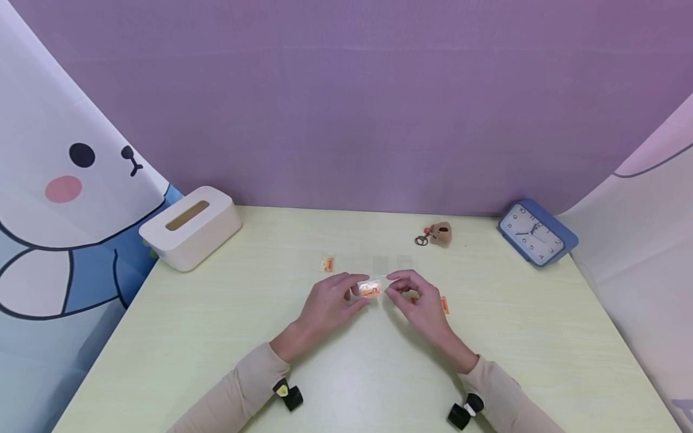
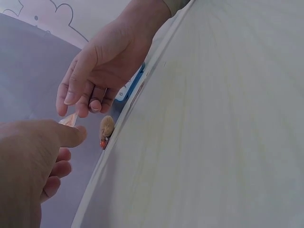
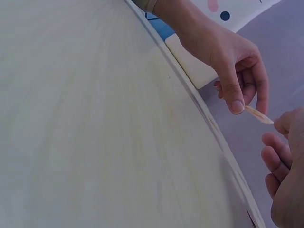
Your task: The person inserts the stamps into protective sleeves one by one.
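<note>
A small clear plastic packet with an orange print (image 1: 370, 289) is held up between the two hands, above the table. My left hand (image 1: 328, 302) pinches its left side between thumb and fingers. At the packet's other end, my right hand (image 1: 419, 299) has its fingertips on the clear edge, the thumb meeting its tip in the right wrist view. Partly hidden by the right hand is another orange piece (image 1: 445, 305) on the table. Behind the left hand lies a similar orange-printed packet (image 1: 327, 264). Two faint clear squares, a nearer-left one (image 1: 381, 264) and another (image 1: 404, 262), lie beyond the hands.
On the pale table (image 1: 335, 385), a white tissue box (image 1: 197, 228) stands at the back left. A brown plush keychain (image 1: 441, 233) lies at the back, and a blue clock (image 1: 537, 233) stands back right. A purple curtain (image 1: 368, 120) hangs behind the table.
</note>
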`<state>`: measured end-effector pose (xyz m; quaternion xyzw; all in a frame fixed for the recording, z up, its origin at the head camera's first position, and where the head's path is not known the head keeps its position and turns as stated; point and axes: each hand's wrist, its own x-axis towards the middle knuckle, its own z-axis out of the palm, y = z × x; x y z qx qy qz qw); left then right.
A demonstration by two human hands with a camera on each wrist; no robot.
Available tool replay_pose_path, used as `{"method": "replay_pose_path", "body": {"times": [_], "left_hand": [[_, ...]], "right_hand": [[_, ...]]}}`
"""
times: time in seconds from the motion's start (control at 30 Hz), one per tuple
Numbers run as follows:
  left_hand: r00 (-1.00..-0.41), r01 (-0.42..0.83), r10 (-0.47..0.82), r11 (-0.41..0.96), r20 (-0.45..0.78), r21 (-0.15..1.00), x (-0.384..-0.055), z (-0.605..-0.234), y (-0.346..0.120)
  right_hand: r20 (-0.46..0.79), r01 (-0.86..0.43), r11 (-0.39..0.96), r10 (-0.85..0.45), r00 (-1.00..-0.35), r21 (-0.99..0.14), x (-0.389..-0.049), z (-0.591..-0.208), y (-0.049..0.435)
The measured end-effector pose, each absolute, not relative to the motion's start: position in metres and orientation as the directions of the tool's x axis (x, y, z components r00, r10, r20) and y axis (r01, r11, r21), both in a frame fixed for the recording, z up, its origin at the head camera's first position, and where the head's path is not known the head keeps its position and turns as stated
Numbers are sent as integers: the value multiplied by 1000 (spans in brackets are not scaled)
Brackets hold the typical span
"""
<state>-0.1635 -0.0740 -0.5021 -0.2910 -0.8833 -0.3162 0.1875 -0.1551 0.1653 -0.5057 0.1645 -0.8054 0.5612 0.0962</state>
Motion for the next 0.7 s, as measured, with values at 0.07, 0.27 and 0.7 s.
{"method": "replay_pose_path", "body": {"times": [0.07, 0.27, 0.7], "left_hand": [[-771, 625, 399, 622, 496, 471, -163, -502, -74], [-770, 634, 422, 586, 478, 505, -161, -501, -72], [-722, 678, 412, 580, 556, 451, -161, -502, -70]], "right_hand": [[339, -375, 302, -167, -926, -876, -155, -505, 164], [340, -382, 296, -184, -922, -876, -155, -505, 161], [341, -385, 330, -184, -922, -862, -152, -503, 158]]}}
